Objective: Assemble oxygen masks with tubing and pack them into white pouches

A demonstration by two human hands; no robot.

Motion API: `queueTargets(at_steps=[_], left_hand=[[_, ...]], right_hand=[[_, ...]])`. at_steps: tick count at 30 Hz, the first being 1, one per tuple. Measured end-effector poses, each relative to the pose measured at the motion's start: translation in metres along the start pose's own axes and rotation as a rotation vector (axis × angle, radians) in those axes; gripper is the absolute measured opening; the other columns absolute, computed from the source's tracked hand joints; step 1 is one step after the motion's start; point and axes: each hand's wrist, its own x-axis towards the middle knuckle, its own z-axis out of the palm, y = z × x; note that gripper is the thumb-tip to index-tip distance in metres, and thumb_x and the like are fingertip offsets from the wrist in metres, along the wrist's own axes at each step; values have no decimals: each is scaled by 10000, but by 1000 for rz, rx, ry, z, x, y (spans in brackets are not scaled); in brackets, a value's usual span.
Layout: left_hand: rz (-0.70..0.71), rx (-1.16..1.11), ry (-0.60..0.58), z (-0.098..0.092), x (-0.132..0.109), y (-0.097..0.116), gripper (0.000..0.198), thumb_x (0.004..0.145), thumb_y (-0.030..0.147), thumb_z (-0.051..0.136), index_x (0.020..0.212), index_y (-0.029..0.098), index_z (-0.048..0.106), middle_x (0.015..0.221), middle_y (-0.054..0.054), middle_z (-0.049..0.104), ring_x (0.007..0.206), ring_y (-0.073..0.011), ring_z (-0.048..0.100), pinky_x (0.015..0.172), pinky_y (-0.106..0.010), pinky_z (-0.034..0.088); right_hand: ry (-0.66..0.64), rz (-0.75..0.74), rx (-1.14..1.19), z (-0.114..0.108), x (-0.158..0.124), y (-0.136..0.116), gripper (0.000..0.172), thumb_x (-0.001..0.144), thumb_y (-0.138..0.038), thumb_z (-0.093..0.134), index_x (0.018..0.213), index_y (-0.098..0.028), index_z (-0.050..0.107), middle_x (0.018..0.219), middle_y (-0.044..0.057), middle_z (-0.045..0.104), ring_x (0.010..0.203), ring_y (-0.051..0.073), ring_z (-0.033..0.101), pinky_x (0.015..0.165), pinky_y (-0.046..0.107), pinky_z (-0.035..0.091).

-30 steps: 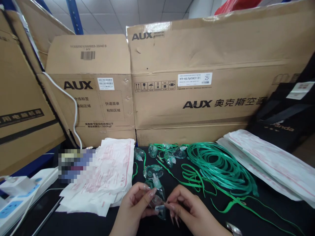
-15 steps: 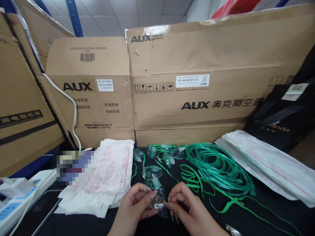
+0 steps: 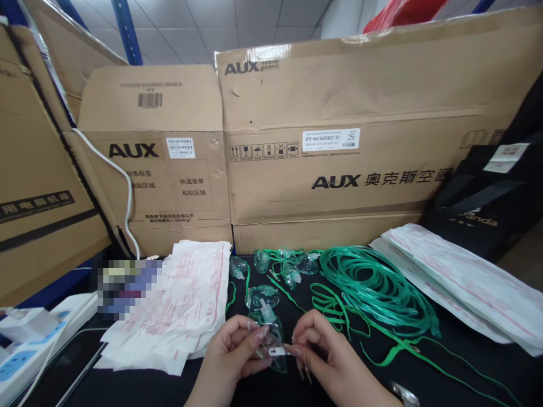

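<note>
My left hand [image 3: 244, 346] is closed on the edge of a transparent green oxygen mask [image 3: 276, 328], thumb on top. The mask's pale connector points up and away from me. A small, flat, silvery-white nose strip [image 3: 278, 351] with a slot at one end lies across the near part of the mask. My right hand [image 3: 320, 350] pinches the right end of this strip between thumb and forefinger. Whether its left end is still joined to the mask I cannot tell. Just beyond lies another mask [image 3: 262, 296].
Several more masks [image 3: 292, 276] lie at the back with green elastic straps [image 3: 331, 308]. Coiled green tubing [image 3: 377, 288] sits to the right. White packaging sheets [image 3: 195, 294] are at left, more packets [image 3: 458, 282] at right. A power strip [image 3: 25, 350] is far left; cardboard boxes [image 3: 339, 215] stand behind.
My right hand has risen slightly, and the strip now shows longer between my hands, shifted a little right and upward. My left hand keeps its hold on the mask.
</note>
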Motion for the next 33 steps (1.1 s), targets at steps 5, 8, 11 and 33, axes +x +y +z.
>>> queueTargets(at_steps=[5, 8, 11, 33], left_hand=[[-5, 0, -15, 1, -1, 0, 299, 575, 363, 768, 673, 158, 573, 615, -2, 707, 574, -124, 655, 527, -204, 514], [0, -10, -22, 1, -1, 0, 289, 583, 351, 766, 680, 157, 575, 619, -3, 706, 577, -122, 654, 536, -208, 516], [8, -22, -22, 0, 0, 0, 284, 584, 345, 768, 680, 155, 580, 619, -4, 705, 583, -125, 654, 553, -225, 524], [29, -9, -33, 1, -2, 3, 274, 587, 336, 769, 681, 160, 581, 628, -3, 714, 611, -131, 662, 562, -217, 523]], right_hand=[[-33, 10, -33, 2, -2, 1, 189, 843, -396, 473, 834, -222, 400, 606, -55, 493, 554, 100, 466, 529, 215, 377], [-25, 2, -49, 2, -2, -1, 175, 848, -387, 462, 851, -221, 404, 605, -55, 493, 551, 102, 468, 529, 218, 377], [-15, -9, -65, 1, -2, -2, 165, 858, -381, 440, 879, -221, 407, 607, -55, 489, 555, 105, 475, 539, 222, 380], [-46, -49, -120, -1, -2, -1, 169, 863, -325, 446, 992, -217, 430, 619, -58, 487, 570, 103, 481, 572, 226, 394]])
